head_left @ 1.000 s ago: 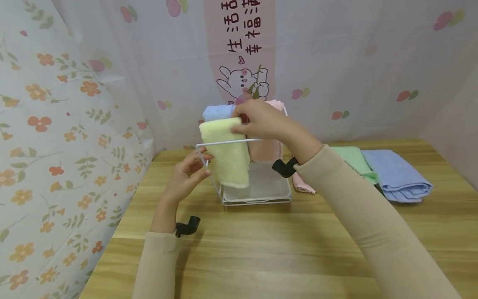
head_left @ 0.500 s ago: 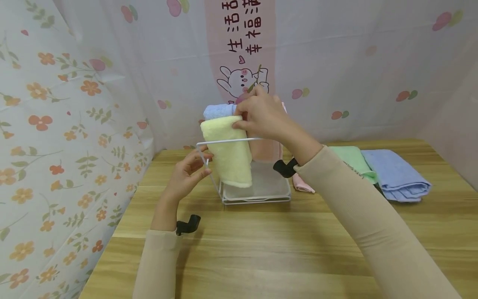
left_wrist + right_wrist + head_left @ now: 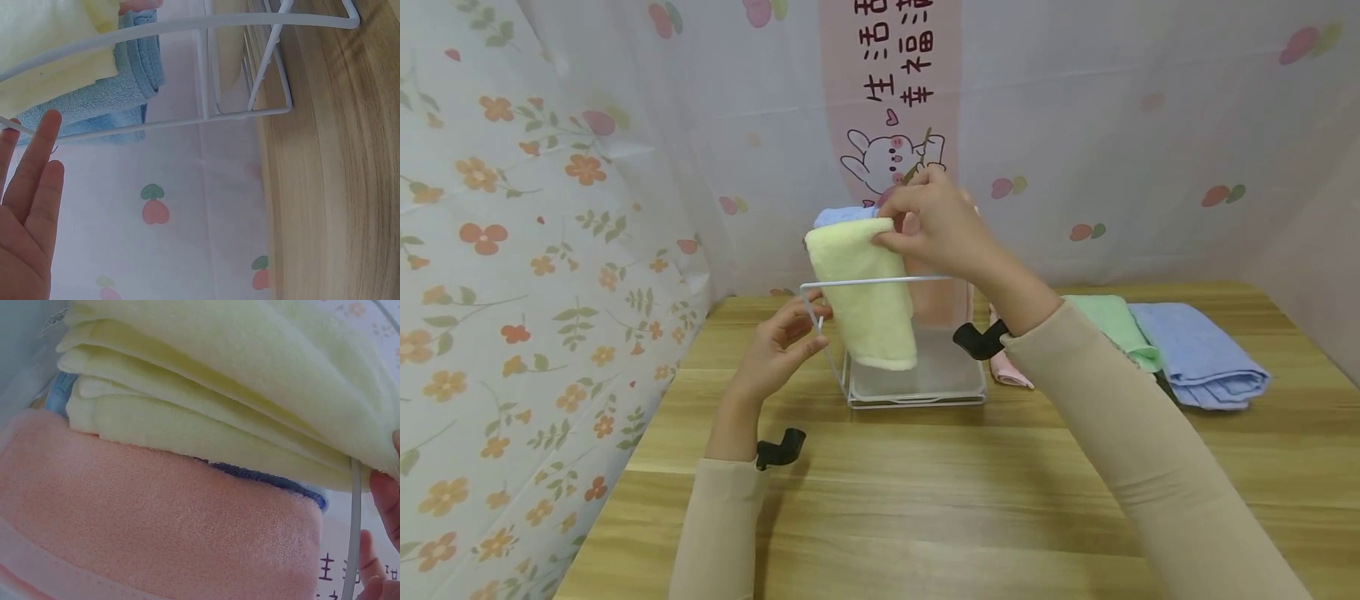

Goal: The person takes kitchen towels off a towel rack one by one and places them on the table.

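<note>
A folded yellow towel (image 3: pixel 867 300) slants in a white wire rack (image 3: pixel 872 282), its lower edge above the tray (image 3: pixel 925 367). My right hand (image 3: pixel 942 221) pinches its upper right corner between thumb and fingers. The right wrist view shows the yellow towel's stacked layers (image 3: pixel 206 381) beside a peach towel (image 3: pixel 169 512). A blue towel (image 3: pixel 119 94) stands behind the yellow one. My left hand (image 3: pixel 778 350) is at the rack's left side, with fairly straight fingers (image 3: pixel 44 144) against the side wire in the left wrist view.
On the wooden table (image 3: pixel 880 500), a green towel (image 3: pixel 1112 325) and a folded blue towel (image 3: pixel 1198 354) lie right of the rack. Part of a pink cloth (image 3: pixel 1009 371) shows beside the tray. A printed curtain (image 3: pixel 1075 125) hangs behind, and a floral one (image 3: pixel 550 250) on the left.
My right hand has risen slightly, and the yellow towel has moved up and a little right with it, its lower edge swinging right. My left hand stays at the rack's side.
</note>
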{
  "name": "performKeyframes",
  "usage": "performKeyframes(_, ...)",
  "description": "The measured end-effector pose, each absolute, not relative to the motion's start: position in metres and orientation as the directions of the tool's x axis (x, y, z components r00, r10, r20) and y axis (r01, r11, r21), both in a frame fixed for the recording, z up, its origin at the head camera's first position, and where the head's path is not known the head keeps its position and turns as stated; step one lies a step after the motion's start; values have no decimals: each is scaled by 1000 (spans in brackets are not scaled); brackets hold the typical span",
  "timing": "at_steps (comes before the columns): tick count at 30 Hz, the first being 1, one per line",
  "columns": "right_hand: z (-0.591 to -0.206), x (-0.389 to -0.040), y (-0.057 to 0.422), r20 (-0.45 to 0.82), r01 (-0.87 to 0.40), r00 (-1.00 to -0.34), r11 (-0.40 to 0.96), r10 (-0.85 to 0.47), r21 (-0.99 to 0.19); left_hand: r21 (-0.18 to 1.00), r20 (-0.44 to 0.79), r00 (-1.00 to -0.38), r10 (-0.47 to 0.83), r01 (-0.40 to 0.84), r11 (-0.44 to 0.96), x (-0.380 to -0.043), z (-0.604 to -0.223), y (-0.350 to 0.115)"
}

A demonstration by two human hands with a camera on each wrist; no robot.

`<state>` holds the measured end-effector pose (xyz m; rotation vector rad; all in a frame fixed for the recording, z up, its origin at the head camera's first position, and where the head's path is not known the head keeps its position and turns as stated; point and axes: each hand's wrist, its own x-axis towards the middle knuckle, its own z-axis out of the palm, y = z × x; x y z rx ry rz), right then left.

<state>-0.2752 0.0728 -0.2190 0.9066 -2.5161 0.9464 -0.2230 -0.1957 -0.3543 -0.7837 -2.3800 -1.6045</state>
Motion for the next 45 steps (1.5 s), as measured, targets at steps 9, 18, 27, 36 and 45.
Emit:
performKeyframes(9,-224,-279,75,557,-733,-680,407,-477,-545,799,442,-843,307,525,292,-225,-356,-193)
performKeyframes(18,-222,-276,80,563,-691,-716,303,-413,-657,783,504,-814,290,572,245,-228,-355,-188)
performKeyframes(27,-223,-265,91,608,-693,-715,234,-345,-682,804,528,-804,273,577,146,-231,-356,-185)
performKeyframes(36,-232,-258,105,688,-714,-699,130,-196,-688,787,562,-777,282,607,105,-233,-360,-183)
performKeyframes(45,-248,-256,117,757,-754,-651,-72,-55,-653,751,615,-748,252,652,103,-233,-360,-183)
